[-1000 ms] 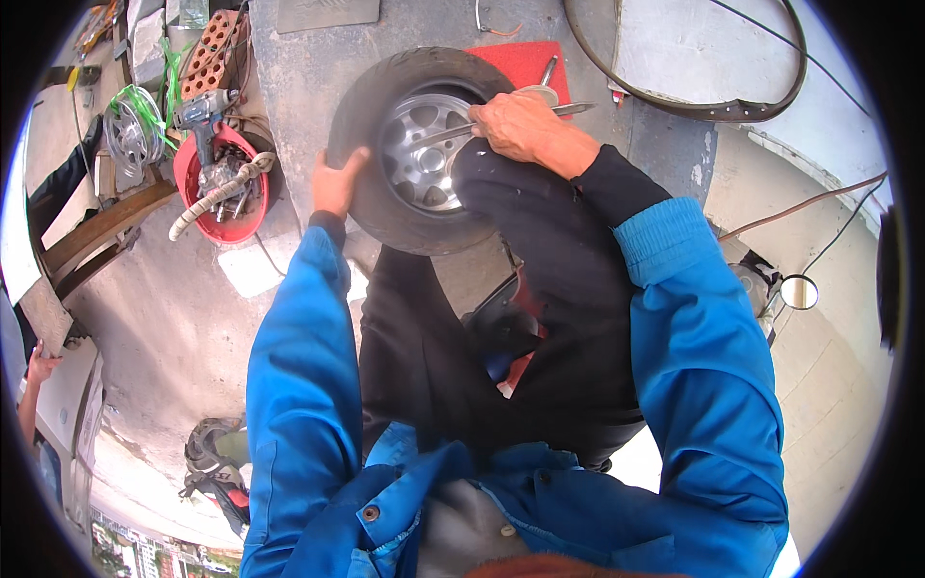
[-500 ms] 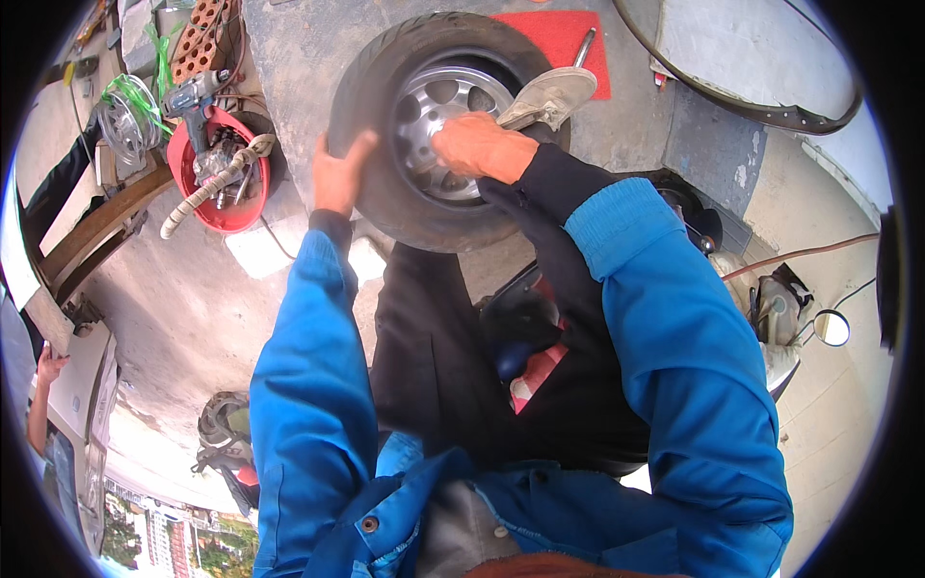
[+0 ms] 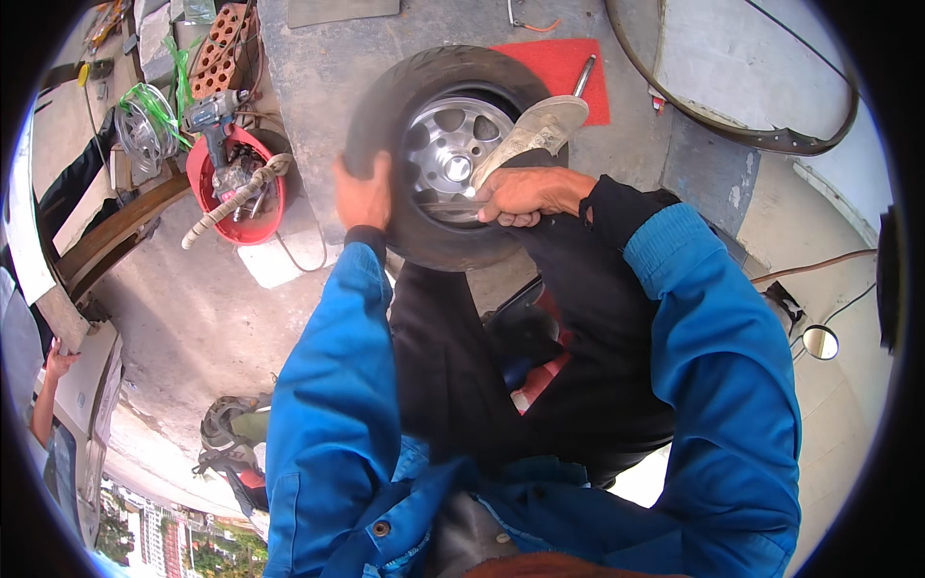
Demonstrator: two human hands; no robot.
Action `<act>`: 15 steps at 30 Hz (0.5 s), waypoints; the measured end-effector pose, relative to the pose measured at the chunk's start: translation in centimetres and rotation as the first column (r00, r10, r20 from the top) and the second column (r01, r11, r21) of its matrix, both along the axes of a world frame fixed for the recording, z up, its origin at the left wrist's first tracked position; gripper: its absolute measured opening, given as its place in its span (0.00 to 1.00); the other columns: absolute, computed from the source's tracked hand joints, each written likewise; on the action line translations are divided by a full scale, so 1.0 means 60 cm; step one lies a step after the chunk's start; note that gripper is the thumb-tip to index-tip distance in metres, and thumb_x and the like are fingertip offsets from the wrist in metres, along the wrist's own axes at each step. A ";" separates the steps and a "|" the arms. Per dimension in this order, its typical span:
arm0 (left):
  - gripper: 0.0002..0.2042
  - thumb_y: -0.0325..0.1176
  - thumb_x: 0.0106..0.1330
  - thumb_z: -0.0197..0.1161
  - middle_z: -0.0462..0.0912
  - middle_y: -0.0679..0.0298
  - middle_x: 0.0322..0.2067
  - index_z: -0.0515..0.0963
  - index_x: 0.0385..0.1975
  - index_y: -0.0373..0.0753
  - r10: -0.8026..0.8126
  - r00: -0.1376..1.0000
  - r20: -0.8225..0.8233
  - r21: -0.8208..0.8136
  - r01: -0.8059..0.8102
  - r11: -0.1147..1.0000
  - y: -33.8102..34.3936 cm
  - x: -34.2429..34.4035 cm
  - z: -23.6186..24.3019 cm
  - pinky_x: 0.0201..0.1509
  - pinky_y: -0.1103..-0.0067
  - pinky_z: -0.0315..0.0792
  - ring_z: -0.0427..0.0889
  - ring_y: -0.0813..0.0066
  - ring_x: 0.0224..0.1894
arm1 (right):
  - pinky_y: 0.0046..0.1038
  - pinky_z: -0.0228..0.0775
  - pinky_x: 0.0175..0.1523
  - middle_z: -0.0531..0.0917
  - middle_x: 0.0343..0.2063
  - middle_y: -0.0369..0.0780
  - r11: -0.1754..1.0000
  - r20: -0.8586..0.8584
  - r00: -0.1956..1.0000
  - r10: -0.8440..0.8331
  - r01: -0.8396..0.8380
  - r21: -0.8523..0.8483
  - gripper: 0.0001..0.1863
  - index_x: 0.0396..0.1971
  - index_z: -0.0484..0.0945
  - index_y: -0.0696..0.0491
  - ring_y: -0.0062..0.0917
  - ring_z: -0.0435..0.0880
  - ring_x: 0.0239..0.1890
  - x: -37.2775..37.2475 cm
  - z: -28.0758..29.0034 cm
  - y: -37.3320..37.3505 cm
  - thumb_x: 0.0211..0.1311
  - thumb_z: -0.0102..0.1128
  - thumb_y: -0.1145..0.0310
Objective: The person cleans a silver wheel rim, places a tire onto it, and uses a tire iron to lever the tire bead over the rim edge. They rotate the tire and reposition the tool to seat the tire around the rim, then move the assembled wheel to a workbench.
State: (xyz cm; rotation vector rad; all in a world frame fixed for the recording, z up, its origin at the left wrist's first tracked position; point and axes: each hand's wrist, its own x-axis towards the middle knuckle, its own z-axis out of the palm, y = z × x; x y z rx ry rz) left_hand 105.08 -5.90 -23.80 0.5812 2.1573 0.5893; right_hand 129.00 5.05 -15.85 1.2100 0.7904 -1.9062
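A black tyre [image 3: 390, 111] on a silver alloy wheel rim [image 3: 451, 135] lies in front of me. My left hand [image 3: 364, 197] grips the tyre's left side, with the thumb on the sidewall and the fingers blurred at its outer edge. Over the lower part of the rim, my right hand [image 3: 525, 195] is closed round what looks like a flat metal bar [image 3: 451, 206]. Just above that hand, a worn beige shoe [image 3: 540, 130] covers the right of the wheel. A metal rod [image 3: 585, 75] sticks out beyond the shoe's toe.
To the left stands a red bucket [image 3: 275, 207] with a cordless impact wrench [image 3: 214, 120] and loose metal parts. A perforated brick [image 3: 222, 58] is behind it. Beyond the tyre lies a red mat [image 3: 595, 101]. Another person's hand [image 3: 60, 361] shows at far left.
My right hand has moved from the hub down and right, and the metal bar now shows at its fingers. The left hand has come onto the tyre's sidewall. The whole view has shifted slightly.
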 end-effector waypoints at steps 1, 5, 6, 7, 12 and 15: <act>0.46 0.65 0.66 0.72 0.84 0.34 0.59 0.71 0.72 0.31 0.006 1.000 0.004 -0.003 -0.006 1.000 -0.004 -0.005 -0.009 0.69 0.60 0.73 0.83 0.38 0.63 | 0.26 0.56 0.20 0.73 0.21 0.31 0.987 0.054 0.987 -0.153 0.155 -0.048 0.09 0.35 0.78 0.55 0.16 0.68 0.19 -0.002 0.007 -0.031 0.78 0.61 0.67; 0.43 0.62 0.68 0.72 0.82 0.39 0.64 0.71 0.72 0.32 0.007 1.000 0.023 -0.002 -0.007 1.000 -0.028 -0.032 -0.026 0.72 0.61 0.71 0.80 0.43 0.68 | 0.22 0.53 0.22 0.69 0.22 0.28 0.849 0.221 0.824 -0.522 0.528 0.037 0.05 0.41 0.78 0.52 0.13 0.63 0.19 -0.068 0.067 -0.177 0.80 0.60 0.67; 0.43 0.61 0.69 0.72 0.82 0.39 0.65 0.71 0.72 0.32 0.006 1.000 0.011 0.008 -0.006 1.000 -0.027 -0.040 -0.023 0.73 0.61 0.71 0.80 0.43 0.68 | 0.21 0.53 0.22 0.69 0.22 0.28 0.835 0.223 0.805 -0.550 0.541 0.105 0.05 0.41 0.78 0.51 0.13 0.63 0.19 -0.088 0.077 -0.189 0.80 0.60 0.67; 0.44 0.61 0.69 0.72 0.81 0.38 0.65 0.70 0.73 0.31 0.005 0.997 0.072 -0.004 -0.004 1.000 -0.025 -0.042 -0.020 0.73 0.61 0.71 0.80 0.43 0.68 | 0.21 0.52 0.22 0.69 0.23 0.28 0.843 0.220 0.815 -0.537 0.525 0.114 0.05 0.41 0.78 0.52 0.12 0.63 0.20 -0.089 0.089 -0.175 0.80 0.59 0.68; 0.45 0.62 0.68 0.72 0.81 0.38 0.65 0.69 0.75 0.32 -0.030 0.997 0.064 -0.060 0.033 0.998 -0.022 -0.043 -0.039 0.73 0.60 0.71 0.80 0.42 0.68 | 0.21 0.50 0.20 0.71 0.23 0.31 0.798 0.370 0.768 -0.522 0.593 -0.107 0.12 0.31 0.72 0.49 0.13 0.64 0.19 -0.054 0.044 -0.088 0.79 0.61 0.68; 0.47 0.62 0.67 0.73 0.81 0.37 0.65 0.68 0.76 0.32 -0.034 0.997 0.076 -0.084 0.041 0.996 -0.015 -0.045 -0.045 0.74 0.60 0.71 0.80 0.42 0.69 | 0.20 0.50 0.21 0.68 0.23 0.30 0.723 0.410 0.681 -0.606 0.687 -0.072 0.11 0.33 0.70 0.49 0.12 0.63 0.20 -0.089 0.063 -0.102 0.81 0.59 0.70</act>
